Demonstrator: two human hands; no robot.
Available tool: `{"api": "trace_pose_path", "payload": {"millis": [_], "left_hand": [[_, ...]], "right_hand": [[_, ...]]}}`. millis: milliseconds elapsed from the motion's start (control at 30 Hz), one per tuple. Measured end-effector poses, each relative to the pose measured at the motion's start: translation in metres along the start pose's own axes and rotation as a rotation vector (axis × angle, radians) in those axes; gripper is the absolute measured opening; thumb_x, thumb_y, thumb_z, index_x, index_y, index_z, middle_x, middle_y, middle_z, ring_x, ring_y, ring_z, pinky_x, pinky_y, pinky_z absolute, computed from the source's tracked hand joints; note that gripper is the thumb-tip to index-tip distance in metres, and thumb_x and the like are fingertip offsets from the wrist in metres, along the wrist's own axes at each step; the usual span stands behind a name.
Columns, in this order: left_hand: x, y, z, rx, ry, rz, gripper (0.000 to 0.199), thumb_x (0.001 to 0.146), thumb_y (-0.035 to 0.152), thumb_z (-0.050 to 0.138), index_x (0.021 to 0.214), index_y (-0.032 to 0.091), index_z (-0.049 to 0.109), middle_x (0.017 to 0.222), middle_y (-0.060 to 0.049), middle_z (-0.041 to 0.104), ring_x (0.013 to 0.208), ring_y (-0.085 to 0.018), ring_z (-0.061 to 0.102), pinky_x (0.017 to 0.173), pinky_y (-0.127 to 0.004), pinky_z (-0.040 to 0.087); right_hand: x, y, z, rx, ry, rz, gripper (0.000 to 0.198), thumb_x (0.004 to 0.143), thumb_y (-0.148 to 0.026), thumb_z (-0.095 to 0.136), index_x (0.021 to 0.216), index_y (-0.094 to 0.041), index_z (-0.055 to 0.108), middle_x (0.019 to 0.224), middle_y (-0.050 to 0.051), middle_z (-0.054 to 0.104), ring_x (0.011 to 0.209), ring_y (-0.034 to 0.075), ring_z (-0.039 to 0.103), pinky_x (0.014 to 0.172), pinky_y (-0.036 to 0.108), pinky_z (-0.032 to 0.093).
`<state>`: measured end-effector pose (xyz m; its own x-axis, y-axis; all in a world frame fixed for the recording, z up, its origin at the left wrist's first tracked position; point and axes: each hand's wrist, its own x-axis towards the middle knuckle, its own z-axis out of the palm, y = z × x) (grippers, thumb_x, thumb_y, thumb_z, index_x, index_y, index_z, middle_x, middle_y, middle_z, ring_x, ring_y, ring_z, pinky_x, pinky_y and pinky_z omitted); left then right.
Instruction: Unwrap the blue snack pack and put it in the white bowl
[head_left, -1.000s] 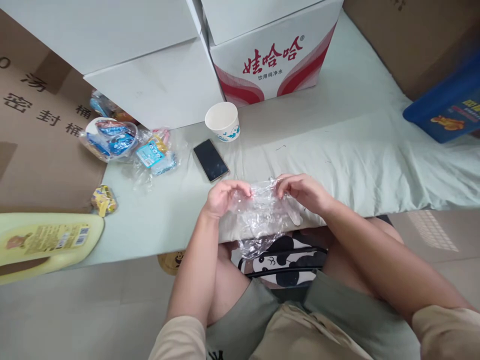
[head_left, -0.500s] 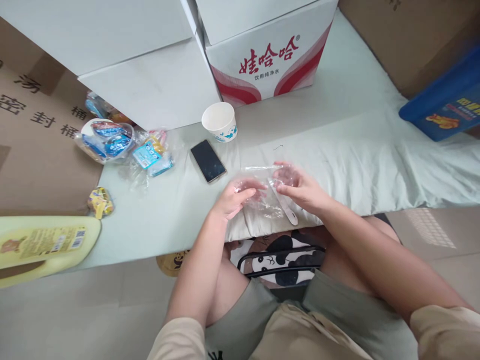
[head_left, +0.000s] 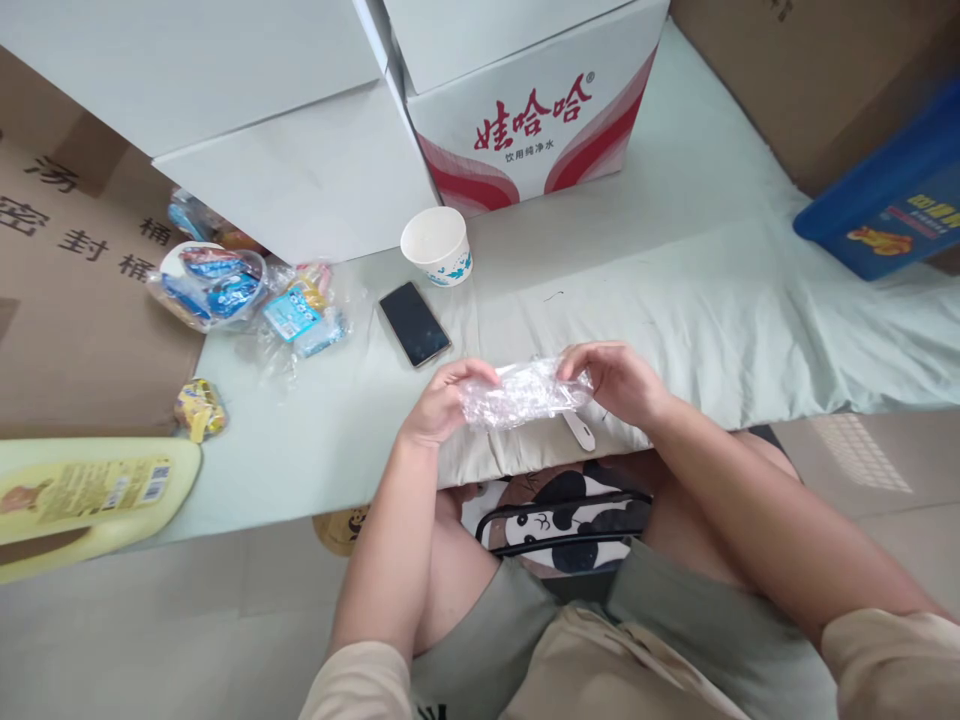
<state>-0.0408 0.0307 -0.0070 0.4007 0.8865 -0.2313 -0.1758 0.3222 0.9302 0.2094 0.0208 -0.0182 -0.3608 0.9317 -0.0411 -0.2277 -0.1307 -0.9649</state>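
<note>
A crumpled clear plastic wrapper (head_left: 521,395) is stretched between both hands just above the front edge of the pale green sheet (head_left: 675,300). My left hand (head_left: 442,400) pinches its left end and my right hand (head_left: 615,380) pinches its right end. A small white plastic spoon (head_left: 579,431) lies on the sheet right under my right hand. A black phone (head_left: 414,322) lies face up just beyond my left hand.
A white paper cup (head_left: 436,244) stands behind the phone. Snack packets in clear bags (head_left: 247,295) lie at left, with a yellow bottle (head_left: 82,495) on its side at the near left. White cartons (head_left: 517,100) stand at the back, a blue box (head_left: 892,200) at right.
The wrapper hung loose and open between my hands; now it is folded and squeezed into a narrow band held at both ends. The hands sit closer together.
</note>
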Motion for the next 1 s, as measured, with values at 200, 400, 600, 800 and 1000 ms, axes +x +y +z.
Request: {"api": "trace_pose_path", "payload": {"millis": [200,400,600,800,1000], "left_hand": [[0.007,-0.004,0.002,0.277,0.075,0.030,0.028,0.069,0.030,0.074,0.094,0.019,0.067,0.092,-0.003,0.067,0.075,-0.014,0.060,0.067,-0.026,0.046],[0.011,-0.010,0.014,0.424,0.412,0.268,0.025,0.077,0.032,0.074,0.094,0.021,0.058,0.097,-0.005,0.066,0.095,-0.018,0.062,0.087,-0.031,0.049],[0.005,-0.017,0.035,0.379,-0.015,0.174,0.050,0.075,0.046,0.079,0.114,0.020,0.062,0.116,-0.009,0.069,0.108,-0.023,0.065,0.093,-0.034,0.050],[0.007,-0.018,0.038,0.294,0.014,0.158,0.038,0.082,0.052,0.068,0.092,0.016,0.066,0.086,-0.005,0.069,0.079,-0.018,0.064,0.074,-0.029,0.051],[0.008,-0.003,0.018,0.284,0.165,0.304,0.026,0.084,0.041,0.063,0.097,0.018,0.059,0.089,-0.003,0.065,0.081,-0.015,0.061,0.075,-0.027,0.048]], "right_hand": [[0.002,0.004,0.005,-0.148,0.206,0.127,0.052,0.071,-0.032,0.078,0.111,-0.025,0.046,0.075,-0.005,0.055,0.061,0.013,0.053,0.055,0.027,0.042],[-0.001,0.000,0.002,-0.401,0.511,-0.116,0.021,0.076,-0.031,0.073,0.088,-0.024,0.056,0.083,0.001,0.058,0.076,0.018,0.057,0.070,0.033,0.046],[-0.010,0.002,0.020,-0.235,-0.027,-0.111,0.020,0.089,-0.044,0.063,0.096,-0.025,0.058,0.097,0.004,0.065,0.086,0.020,0.063,0.079,0.037,0.051],[-0.007,0.005,0.031,-0.349,0.296,-0.164,0.046,0.074,-0.045,0.080,0.107,-0.026,0.057,0.109,0.006,0.063,0.097,0.021,0.062,0.081,0.035,0.052],[0.018,-0.027,0.038,-0.520,0.220,-0.020,0.028,0.078,-0.044,0.071,0.079,-0.023,0.053,0.065,-0.003,0.052,0.057,0.013,0.046,0.054,0.028,0.039]]}}
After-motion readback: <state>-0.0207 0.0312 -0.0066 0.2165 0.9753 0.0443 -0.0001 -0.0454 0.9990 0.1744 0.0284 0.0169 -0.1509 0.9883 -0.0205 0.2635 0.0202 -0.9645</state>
